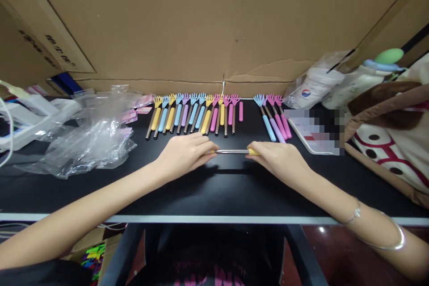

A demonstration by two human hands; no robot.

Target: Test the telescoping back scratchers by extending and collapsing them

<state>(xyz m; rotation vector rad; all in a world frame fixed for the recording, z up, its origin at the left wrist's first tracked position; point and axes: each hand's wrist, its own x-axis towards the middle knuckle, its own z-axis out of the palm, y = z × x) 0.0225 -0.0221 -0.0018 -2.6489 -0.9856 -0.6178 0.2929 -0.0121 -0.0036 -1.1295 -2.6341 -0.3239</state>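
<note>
Above the black table, my left hand (pixel 187 154) and my right hand (pixel 278 157) hold a back scratcher (pixel 233 152) level between them. Its metal rod shows in the gap. My right fingers are closed round the yellow handle end, and my left fingers pinch the other end, mostly hiding it. Behind my hands lies a row of back scratchers (pixel 184 116) in yellow, blue, purple and pink, with coloured grip sleeves among the rods. Farther right lie several back scratchers (pixel 273 120) with coloured handles below their rods.
Clear plastic bags (pixel 97 129) are heaped at the left beside a white plastic rack-like object (pixel 23 120). At the right are a phone (pixel 311 132), a bagged Pepsi cup (pixel 315 87), a bottle (pixel 375 76) and a cloth bag (pixel 395 134). A cardboard wall (pixel 187 22) stands behind.
</note>
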